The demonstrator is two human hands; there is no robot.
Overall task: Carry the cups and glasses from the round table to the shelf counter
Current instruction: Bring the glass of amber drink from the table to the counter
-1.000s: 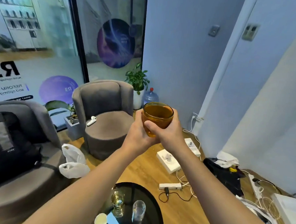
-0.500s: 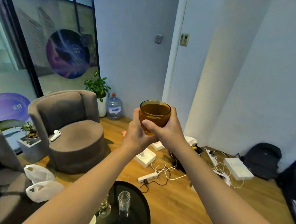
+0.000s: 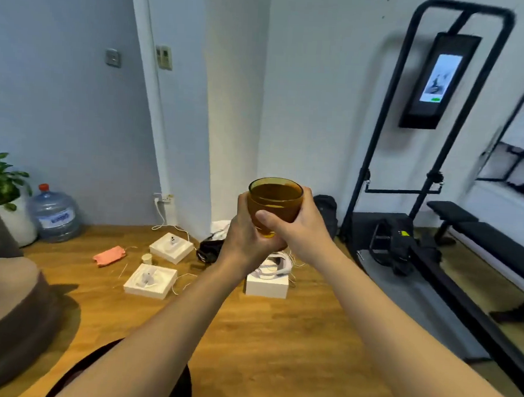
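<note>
An amber glass cup is held up at chest height in the middle of the view, upright. My left hand wraps its left side and bottom. My right hand grips its right side, thumb across the front. Only a dark edge of the round black table shows at the bottom, under my left forearm; the glasses on it are out of view.
White boxes and cables lie on the wooden floor ahead. A grey armchair stands at the left, with a water bottle and a plant behind. A black exercise rack and bench fill the right.
The view has swung to the right: armchairs and glass wall slid out at the left, the exercise rack came in. Both hands keep the amber cup in front.
</note>
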